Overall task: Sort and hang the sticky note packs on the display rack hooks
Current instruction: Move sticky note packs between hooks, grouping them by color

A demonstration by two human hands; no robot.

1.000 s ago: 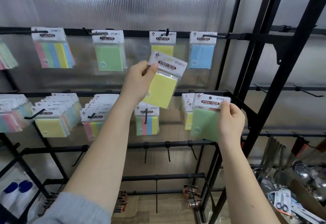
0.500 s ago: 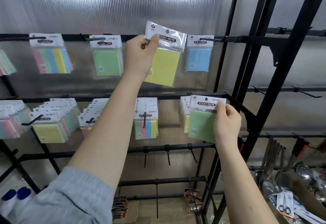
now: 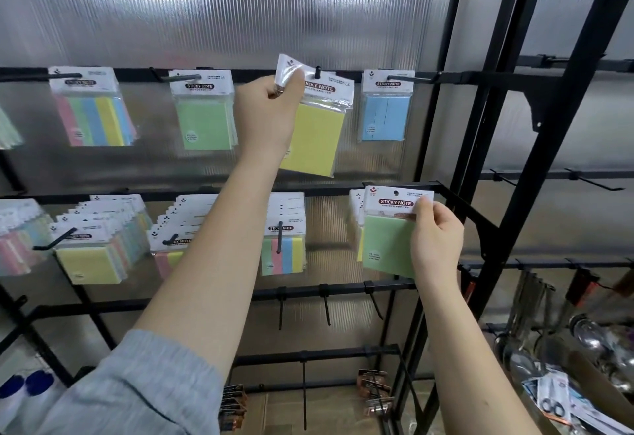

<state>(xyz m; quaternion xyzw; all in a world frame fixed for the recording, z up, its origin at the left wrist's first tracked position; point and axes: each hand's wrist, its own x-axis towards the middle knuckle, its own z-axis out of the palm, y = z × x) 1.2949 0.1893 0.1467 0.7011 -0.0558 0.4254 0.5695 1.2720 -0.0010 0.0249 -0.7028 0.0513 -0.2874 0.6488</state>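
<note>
My left hand point(image 3: 269, 108) pinches the white header of a yellow sticky note pack point(image 3: 315, 136) at the top rail, its hole on the black hook point(image 3: 318, 72). My right hand point(image 3: 435, 239) holds a green sticky note pack point(image 3: 387, 242) by its right edge, in front of the right end of the middle rail. Whether another yellow pack hangs behind the held one is hidden.
The top rail carries a striped pack point(image 3: 92, 108), a green pack point(image 3: 204, 112) and a blue pack point(image 3: 386, 108). The middle rail holds several thick stacks point(image 3: 92, 246). Bare hooks point(image 3: 326, 304) hang on the lower rail. A black frame post point(image 3: 542, 160) stands right, with utensils point(image 3: 583, 349) below.
My left hand has raised the yellow pack from mid-height up to the top rail and slid its hole onto the hook. My right hand has stayed nearly still with the green pack.
</note>
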